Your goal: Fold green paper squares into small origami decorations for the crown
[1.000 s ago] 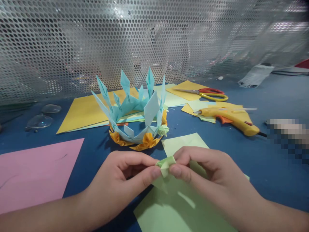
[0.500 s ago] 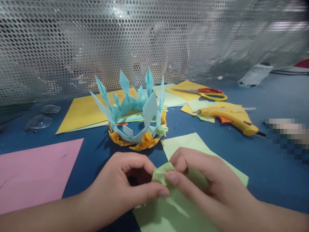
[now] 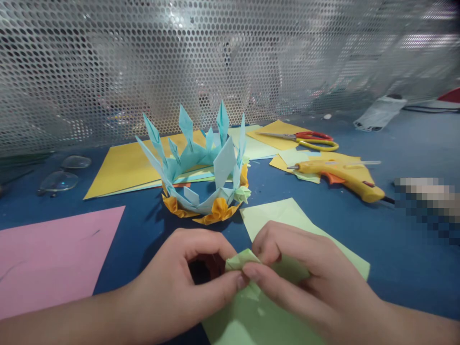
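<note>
Both hands pinch a small green fold [image 3: 240, 261] right at the near edge: left hand [image 3: 179, 282] thumb and forefinger clamped on one side, right hand [image 3: 305, 282] gripping the other, over a green sheet [image 3: 283, 218]. Just beyond sits the blue paper crown [image 3: 201, 167]; farther right, the glue gun [image 3: 341, 175] and scissors [image 3: 305, 139].

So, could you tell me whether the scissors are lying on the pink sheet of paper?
No, the scissors lie on a yellow sheet at the back right, far from the pink sheet.
</note>
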Motion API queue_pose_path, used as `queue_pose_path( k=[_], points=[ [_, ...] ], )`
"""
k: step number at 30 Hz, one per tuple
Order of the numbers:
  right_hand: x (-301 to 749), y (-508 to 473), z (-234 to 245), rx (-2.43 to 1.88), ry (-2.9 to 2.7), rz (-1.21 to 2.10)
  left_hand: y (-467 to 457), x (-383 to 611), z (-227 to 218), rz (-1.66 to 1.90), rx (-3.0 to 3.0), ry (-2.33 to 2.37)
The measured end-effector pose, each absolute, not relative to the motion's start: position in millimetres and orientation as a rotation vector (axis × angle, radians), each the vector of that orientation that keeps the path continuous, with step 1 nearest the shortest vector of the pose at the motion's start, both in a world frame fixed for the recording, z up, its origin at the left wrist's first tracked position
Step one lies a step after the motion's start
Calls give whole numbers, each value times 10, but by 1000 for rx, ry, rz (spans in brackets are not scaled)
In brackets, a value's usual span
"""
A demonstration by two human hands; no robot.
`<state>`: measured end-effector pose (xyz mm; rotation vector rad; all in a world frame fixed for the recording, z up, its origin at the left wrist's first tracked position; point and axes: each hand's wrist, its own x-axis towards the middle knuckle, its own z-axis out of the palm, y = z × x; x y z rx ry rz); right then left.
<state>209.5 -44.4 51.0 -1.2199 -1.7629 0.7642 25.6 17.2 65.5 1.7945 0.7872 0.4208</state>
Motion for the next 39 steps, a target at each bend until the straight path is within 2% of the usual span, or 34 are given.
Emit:
queue_pose_path(
  k=[10,20,24,31,34,39],
  points=[
    [2123,-423,532,-1184,-1711,804,179,237,655,404,1788,820],
    [2094,-437,544,-1187,-1833,699,165,265,681,255,1992,790],
    [2101,-448,550,-1128,-1830,787,147,250,670,278,2005,730],
    [2076,-426,544,-1362,-1679,970,149,212,630,464,1595,867],
    [2084,-426,547,-1318,-1614,1040,153,244,636,526,1453,890],
    [2122,-426,488,-1215,-1651,898,172,269,662,630,1246,846]
  ],
)
